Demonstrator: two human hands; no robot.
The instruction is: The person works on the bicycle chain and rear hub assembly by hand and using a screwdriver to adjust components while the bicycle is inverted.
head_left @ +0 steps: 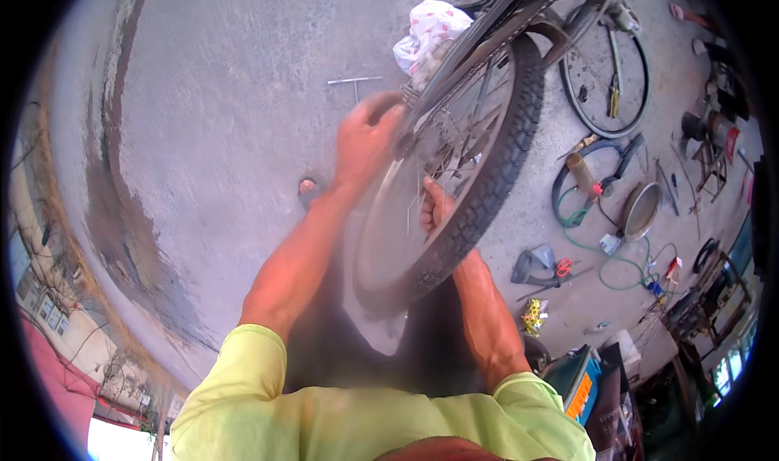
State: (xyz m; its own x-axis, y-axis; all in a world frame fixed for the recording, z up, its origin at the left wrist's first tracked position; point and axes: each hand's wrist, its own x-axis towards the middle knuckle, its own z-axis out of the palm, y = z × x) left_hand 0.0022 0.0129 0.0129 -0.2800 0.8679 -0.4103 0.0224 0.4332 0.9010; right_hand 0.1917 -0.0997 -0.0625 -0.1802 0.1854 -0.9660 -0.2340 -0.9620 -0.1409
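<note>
Concrete workshop floor (227, 96): left hand (367, 140) clamped on the bicycle wheel (454, 177) rim at twelve o'clock, right hand (436, 205) pinching spokes—apparently truing; next calls for steady rotation.

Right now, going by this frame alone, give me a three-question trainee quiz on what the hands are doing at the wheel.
1. True or false: the left hand is at the rim of the bicycle wheel.
2. Where is the right hand? A) among the spokes B) on the spare tyre C) on the floor
3. Which tool lies on the concrete beyond the left hand?

Key: 1 true. 2 A. 3 The T-shaped wrench.
</note>
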